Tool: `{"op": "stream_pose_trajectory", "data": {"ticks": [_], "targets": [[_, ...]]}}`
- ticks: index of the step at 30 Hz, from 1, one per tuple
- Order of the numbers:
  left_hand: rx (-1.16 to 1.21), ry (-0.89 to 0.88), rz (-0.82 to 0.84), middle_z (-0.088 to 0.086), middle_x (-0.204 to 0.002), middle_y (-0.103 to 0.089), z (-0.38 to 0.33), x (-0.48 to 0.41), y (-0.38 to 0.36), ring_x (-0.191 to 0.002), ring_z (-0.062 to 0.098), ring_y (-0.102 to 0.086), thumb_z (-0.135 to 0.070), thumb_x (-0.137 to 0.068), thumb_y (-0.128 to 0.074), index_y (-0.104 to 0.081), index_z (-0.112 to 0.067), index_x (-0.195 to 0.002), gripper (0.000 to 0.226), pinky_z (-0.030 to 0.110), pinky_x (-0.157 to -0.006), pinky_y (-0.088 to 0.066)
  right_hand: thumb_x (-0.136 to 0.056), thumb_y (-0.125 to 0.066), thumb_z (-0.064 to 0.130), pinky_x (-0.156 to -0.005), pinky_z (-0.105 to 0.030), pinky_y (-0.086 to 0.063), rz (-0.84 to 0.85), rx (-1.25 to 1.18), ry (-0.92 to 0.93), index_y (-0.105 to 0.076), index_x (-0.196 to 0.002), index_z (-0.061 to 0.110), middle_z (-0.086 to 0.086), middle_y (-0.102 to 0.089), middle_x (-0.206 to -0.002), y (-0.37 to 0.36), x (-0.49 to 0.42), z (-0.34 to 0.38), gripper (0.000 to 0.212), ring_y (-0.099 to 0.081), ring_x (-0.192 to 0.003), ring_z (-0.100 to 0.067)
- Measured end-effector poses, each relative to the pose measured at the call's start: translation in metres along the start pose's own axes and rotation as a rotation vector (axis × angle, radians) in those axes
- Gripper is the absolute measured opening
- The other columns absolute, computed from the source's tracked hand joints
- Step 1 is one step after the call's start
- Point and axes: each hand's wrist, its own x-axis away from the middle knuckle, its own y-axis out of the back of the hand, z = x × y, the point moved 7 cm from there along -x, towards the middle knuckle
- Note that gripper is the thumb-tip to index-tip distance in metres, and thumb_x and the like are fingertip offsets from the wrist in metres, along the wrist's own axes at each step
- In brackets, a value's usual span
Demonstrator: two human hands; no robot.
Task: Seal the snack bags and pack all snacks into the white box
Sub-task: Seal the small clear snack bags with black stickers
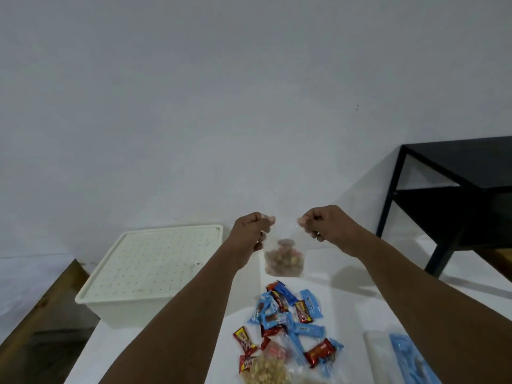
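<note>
A small clear snack bag (284, 259) with reddish-brown round snacks hangs in the air above the white table. My left hand (253, 230) pinches its top left corner and my right hand (322, 221) pinches its top right corner. The white box (155, 268), its dotted lid on, sits at the table's back left. A pile of blue and red wrapped snacks (288, 314) lies on the table below the bag. Near the bottom edge, two more clear bags hold pale nuts (267, 370) and pinkish candies (277, 350).
A black metal side table (454, 189) stands at the right against the wall. A blue packet (412, 358) and a white strip lie at the table's right front. A wooden surface (41, 306) runs along the left. The white table (360, 295) spreads below my arms.
</note>
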Motion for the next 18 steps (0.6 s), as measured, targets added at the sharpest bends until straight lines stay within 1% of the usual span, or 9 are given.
{"op": "stream_pose_trajectory", "data": {"ticks": [3,5,7,9,10,12,15,18], "targets": [[-0.092,0.013,0.036,-0.003,-0.067,-0.053,0.006,0.001,-0.003,-0.055,0.011,-0.041,-0.024,-0.084,-0.074,-0.073,-0.021,-0.082,0.004,0.025,-0.055,-0.034,-0.088,-0.072,0.022,-0.052,-0.017,-0.041,-0.041,0.030,0.033,-0.069,-0.079,0.004,0.001,-0.062,-0.058,-0.002,0.004,0.000,0.021,-0.051,-0.050,-0.006],[-0.105,-0.017,0.042,-0.001,-0.066,-0.049,0.007,0.000,-0.004,-0.058,0.012,-0.040,-0.026,-0.085,-0.075,-0.074,-0.019,-0.085,0.007,0.026,-0.058,-0.034,-0.086,-0.073,0.022,-0.050,-0.013,-0.041,-0.070,-0.018,0.039,-0.071,-0.082,0.002,-0.001,-0.064,-0.063,-0.001,0.006,-0.003,0.020,-0.053,-0.052,-0.002],[-0.074,-0.036,0.018,-0.002,-0.067,-0.053,0.004,0.000,-0.003,-0.063,0.012,-0.044,-0.027,-0.085,-0.075,-0.074,-0.019,-0.088,0.009,0.027,-0.063,-0.037,-0.085,-0.074,0.028,-0.060,-0.020,-0.043,-0.082,-0.125,0.001,-0.073,-0.086,0.006,-0.002,-0.068,-0.073,-0.004,0.008,-0.012,0.023,-0.058,-0.065,-0.006],[-0.027,-0.031,-0.001,-0.006,-0.075,-0.062,0.004,0.002,-0.003,-0.072,0.013,-0.054,-0.028,-0.085,-0.075,-0.074,-0.017,-0.092,0.014,0.030,-0.070,-0.041,-0.085,-0.073,0.032,-0.069,-0.029,-0.042,-0.102,-0.224,-0.055,-0.072,-0.094,0.003,-0.002,-0.070,-0.080,-0.007,0.010,-0.022,0.030,-0.061,-0.078,-0.013],[-0.008,-0.022,-0.005,-0.006,-0.078,-0.066,0.006,0.003,-0.003,-0.075,0.013,-0.058,-0.029,-0.084,-0.075,-0.074,-0.016,-0.093,0.015,0.031,-0.073,-0.043,-0.085,-0.073,0.030,-0.070,-0.030,-0.041,-0.127,-0.252,-0.065,-0.071,-0.094,0.000,-0.003,-0.070,-0.081,-0.008,0.011,-0.025,0.031,-0.061,-0.081,-0.014],[0.039,0.002,-0.013,-0.005,-0.081,-0.070,0.010,0.004,-0.002,-0.080,0.014,-0.063,-0.029,-0.081,-0.078,-0.076,-0.016,-0.090,0.016,0.031,-0.077,-0.045,-0.085,-0.074,0.025,-0.067,-0.029,-0.041,-0.174,-0.267,-0.050,-0.069,-0.088,-0.002,-0.005,-0.069,-0.078,-0.008,0.012,-0.025,0.028,-0.059,-0.079,-0.014],[0.160,0.054,-0.010,-0.001,-0.081,-0.072,0.018,0.005,0.000,-0.086,0.020,-0.071,-0.027,-0.077,-0.082,-0.075,-0.015,-0.089,0.018,0.034,-0.078,-0.052,-0.086,-0.073,0.024,-0.065,-0.028,-0.041,-0.206,-0.261,-0.037,-0.067,-0.079,0.005,-0.007,-0.065,-0.073,-0.007,0.012,-0.023,0.020,-0.055,-0.076,-0.016],[0.201,0.048,-0.003,0.003,-0.086,-0.072,0.020,0.004,0.001,-0.090,0.024,-0.073,-0.023,-0.079,-0.080,-0.072,-0.014,-0.084,0.013,0.037,-0.079,-0.055,-0.092,-0.065,0.028,-0.068,-0.029,-0.043,-0.208,-0.248,-0.056,-0.068,-0.087,0.009,-0.006,-0.065,-0.078,-0.009,0.011,-0.025,0.019,-0.058,-0.082,-0.018]]}}
